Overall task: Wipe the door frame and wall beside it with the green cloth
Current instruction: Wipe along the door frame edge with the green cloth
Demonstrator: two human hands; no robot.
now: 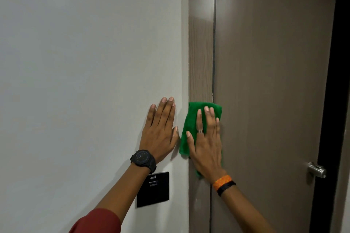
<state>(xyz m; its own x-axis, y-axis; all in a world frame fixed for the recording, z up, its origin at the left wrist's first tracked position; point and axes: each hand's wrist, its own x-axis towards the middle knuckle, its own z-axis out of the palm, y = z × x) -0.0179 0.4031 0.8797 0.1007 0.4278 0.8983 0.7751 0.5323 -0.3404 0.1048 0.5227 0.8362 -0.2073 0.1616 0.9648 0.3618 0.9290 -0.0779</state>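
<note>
1. Right hand (206, 143) spread flat, fingers extended, pressing folded green microfibre cloth (191, 128) against brown wood-grain door frame (200, 53); nothing gripped.
2. Cloth spanning frame width, right edge reaching grey-brown door (274, 81).
3. Left hand (161, 134) open, palm flat on pale grey wall (85, 62), just beside cloth, empty.
4. Black square wall plate (153, 193) below left wrist.
5. Silver metal door handle (316, 170) well right.

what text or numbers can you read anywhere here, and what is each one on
Black wall plate: a small white logo and lines of print, too small and blurred to read.
Black watch on the left wrist: faint dial markings, not legible.
Nothing readable on the green cloth, door frame or door handle.
</note>
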